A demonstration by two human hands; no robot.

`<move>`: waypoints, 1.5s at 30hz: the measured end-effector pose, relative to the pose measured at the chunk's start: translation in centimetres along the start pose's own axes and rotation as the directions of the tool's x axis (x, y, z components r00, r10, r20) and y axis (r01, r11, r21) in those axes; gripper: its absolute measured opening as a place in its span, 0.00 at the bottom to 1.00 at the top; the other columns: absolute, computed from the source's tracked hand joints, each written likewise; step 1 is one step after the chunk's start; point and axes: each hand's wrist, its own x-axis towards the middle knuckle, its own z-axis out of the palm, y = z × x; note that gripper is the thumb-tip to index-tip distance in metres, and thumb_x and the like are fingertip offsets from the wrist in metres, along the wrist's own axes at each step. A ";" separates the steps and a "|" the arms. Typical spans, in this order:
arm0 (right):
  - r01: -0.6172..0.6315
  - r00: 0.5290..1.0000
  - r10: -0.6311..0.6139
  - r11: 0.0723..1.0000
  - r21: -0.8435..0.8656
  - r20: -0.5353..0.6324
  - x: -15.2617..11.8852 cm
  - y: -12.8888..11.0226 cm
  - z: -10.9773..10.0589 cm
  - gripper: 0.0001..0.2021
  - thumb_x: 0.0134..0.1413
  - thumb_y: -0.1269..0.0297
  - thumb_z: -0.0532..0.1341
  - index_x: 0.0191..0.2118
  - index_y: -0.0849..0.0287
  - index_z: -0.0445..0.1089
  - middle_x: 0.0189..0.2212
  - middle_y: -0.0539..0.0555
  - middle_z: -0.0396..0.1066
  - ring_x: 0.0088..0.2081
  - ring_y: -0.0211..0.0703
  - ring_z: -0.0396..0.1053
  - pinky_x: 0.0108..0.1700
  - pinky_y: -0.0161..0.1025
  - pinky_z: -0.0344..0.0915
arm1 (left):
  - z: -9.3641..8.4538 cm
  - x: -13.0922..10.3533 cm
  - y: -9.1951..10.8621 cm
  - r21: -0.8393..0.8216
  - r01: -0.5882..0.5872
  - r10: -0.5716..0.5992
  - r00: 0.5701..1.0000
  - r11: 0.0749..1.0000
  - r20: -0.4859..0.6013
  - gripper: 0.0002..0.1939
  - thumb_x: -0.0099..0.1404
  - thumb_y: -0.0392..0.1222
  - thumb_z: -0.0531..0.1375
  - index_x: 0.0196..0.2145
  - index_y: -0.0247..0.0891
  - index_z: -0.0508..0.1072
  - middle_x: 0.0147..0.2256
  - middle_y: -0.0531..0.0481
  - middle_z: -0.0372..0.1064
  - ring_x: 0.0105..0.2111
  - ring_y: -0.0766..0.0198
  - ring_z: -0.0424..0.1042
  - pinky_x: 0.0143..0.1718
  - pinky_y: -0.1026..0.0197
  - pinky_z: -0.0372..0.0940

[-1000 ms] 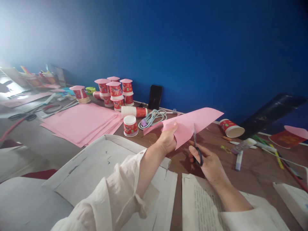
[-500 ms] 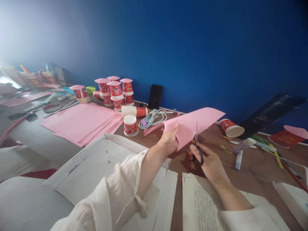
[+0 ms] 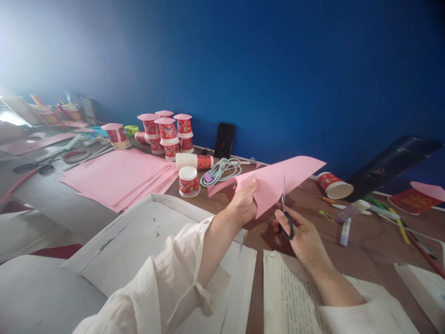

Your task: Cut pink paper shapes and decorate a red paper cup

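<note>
A sheet of pink paper [image 3: 274,183] is held above the brown table by my left hand [image 3: 245,202], its thumb on top and the fingers underneath. My right hand [image 3: 302,234] grips a pair of scissors [image 3: 287,222] by the black handles. The blades point away from me and meet the paper's near edge, just right of my left hand. On the left lies a stack of pink paper [image 3: 118,176]. A paper cup [image 3: 189,182] stands upright beyond my left forearm, beside a coiled pale cable [image 3: 222,171].
Red paper cups with pink tops [image 3: 167,130] stand stacked by the blue wall. A black phone [image 3: 224,140] leans there. At right are a tipped cup [image 3: 333,185], a glue stick [image 3: 352,210] and markers. White card [image 3: 139,232] and a printed booklet [image 3: 288,287] lie in front.
Almost nothing differs. Both hands, the pink paper and the scissors keep nearly the same place, with only a very slight shift of the paper.
</note>
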 end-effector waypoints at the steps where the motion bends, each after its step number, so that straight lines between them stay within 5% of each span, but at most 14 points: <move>1: 0.002 1.000 -0.002 1.000 0.004 0.002 0.0 0.1 0.0 0.37 0.44 0.39 0.64 0.54 0.62 0.73 0.22 0.51 0.71 0.24 0.40 0.65 0.26 0.35 0.64 | 0.1 0.0 0.0 -0.003 0.001 -0.001 1.000 1.000 -0.009 0.09 0.67 0.41 0.57 0.38 0.34 0.75 0.34 0.44 0.77 0.39 0.56 0.77 0.55 0.49 0.66; 15: -0.007 1.000 0.007 0.999 0.041 -0.001 -0.1 0.3 0.0 0.34 0.45 0.40 0.65 0.53 0.61 0.73 0.21 0.48 0.68 0.24 0.39 0.65 0.24 0.34 0.65 | 0.1 0.3 0.4 -0.009 0.009 -0.010 0.996 1.000 -0.083 0.07 0.65 0.39 0.59 0.39 0.34 0.75 0.37 0.44 0.77 0.43 0.55 0.76 0.57 0.49 0.64; 45: 0.040 0.996 -0.042 0.999 0.022 0.073 0.1 1.1 -0.9 0.29 0.50 0.43 0.65 0.54 0.54 0.73 0.23 0.48 0.69 0.26 0.36 0.66 0.29 0.32 0.65 | -0.6 0.7 1.6 0.080 0.007 -0.013 0.997 0.997 0.075 0.08 0.65 0.37 0.59 0.40 0.33 0.75 0.40 0.41 0.76 0.43 0.54 0.76 0.56 0.45 0.63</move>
